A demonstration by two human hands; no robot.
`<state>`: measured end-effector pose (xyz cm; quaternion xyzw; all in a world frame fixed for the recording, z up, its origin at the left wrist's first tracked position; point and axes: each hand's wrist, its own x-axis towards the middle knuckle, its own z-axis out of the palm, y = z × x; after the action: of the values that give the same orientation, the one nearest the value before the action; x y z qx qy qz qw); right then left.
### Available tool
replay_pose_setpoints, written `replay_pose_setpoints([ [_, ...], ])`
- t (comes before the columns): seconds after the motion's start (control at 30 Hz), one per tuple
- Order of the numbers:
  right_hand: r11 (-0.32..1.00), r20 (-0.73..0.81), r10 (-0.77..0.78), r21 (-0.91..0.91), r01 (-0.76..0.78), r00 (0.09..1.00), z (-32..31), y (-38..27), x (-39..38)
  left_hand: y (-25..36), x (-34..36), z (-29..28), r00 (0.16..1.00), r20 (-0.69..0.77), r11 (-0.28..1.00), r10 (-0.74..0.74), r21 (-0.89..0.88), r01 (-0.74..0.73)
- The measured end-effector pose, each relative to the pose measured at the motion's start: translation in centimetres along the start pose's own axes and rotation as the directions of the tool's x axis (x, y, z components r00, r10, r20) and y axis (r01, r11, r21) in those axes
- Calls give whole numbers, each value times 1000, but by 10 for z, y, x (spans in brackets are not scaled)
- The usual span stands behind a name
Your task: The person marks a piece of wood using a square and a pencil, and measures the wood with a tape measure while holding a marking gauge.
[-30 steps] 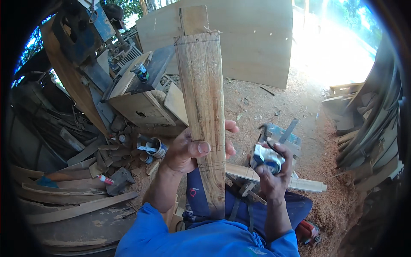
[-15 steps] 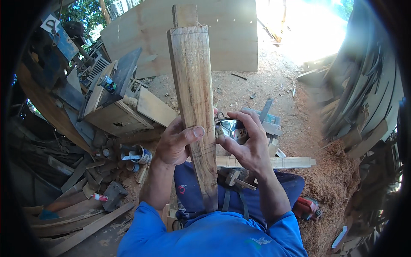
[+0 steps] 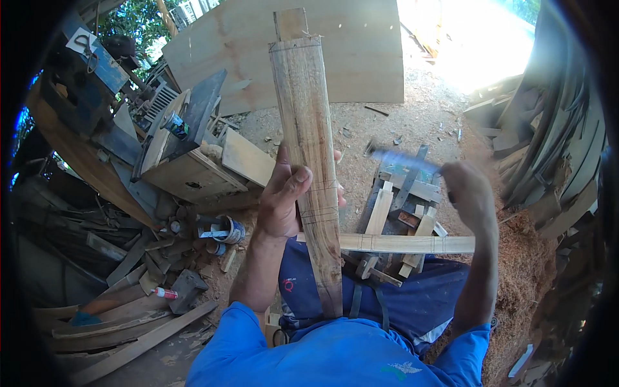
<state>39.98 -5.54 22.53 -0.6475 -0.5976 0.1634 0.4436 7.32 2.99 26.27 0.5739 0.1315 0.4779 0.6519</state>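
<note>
My left hand [image 3: 284,203] is closed around a long, thick wooden board [image 3: 308,129]. Its fingertips show past the board's right edge, and the thumb lies on its face. The board slants up and away from my lap. It has a narrower tenon [image 3: 290,23] at the far end and pencil lines across its face. My right hand [image 3: 467,193] is raised to the right, closed on a long, thin, bluish-grey thing [image 3: 412,160]. Motion smears this thing, whose far end is dark, so I cannot make out its kind. A pale wooden strip [image 3: 412,244] with pencil marks lies crosswise beneath the board.
Ahead, a low bench [image 3: 377,209] carries wood pieces. A wooden cabinet [image 3: 193,174] stands to the left, with paint cans [image 3: 233,229] near it. Scrap wood [image 3: 122,316] lies lower left; planks [image 3: 561,142] lean at right beside sawdust [image 3: 516,258]. A large plywood sheet [image 3: 361,58] stands behind.
My right hand has moved away from the board, to the right, and the shiny tape measure it held beside the board no longer shows there. My left hand still grips the board.
</note>
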Motion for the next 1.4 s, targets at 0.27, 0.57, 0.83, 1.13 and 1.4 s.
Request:
replay_pose_setpoints([
  [0.27, 753, 62, -612, -257, 606, 788, 10, -127, 35, -2, 11, 17, 987, -50, 961, 151, 241, -135],
  [0.57, 762, 131, -605, -193, 618, 786, 24, -133, 41, 9, 6, 38, 964, -161, 920, 211, 366, -140],
  [0.83, 751, 175, -574, -277, 599, 800, 28, -130, 41, 7, 2, 23, 958, -183, 867, 219, 487, -106],
  [1.13, 745, 142, -617, -211, 632, 774, 26, -124, 45, 3, 5, 34, 946, -261, 896, 191, 440, -60],
  [1.4, 702, 113, -695, -107, 704, 710, 27, -121, 52, 6, 2, 40, 931, -298, 872, 212, 488, -42],
])
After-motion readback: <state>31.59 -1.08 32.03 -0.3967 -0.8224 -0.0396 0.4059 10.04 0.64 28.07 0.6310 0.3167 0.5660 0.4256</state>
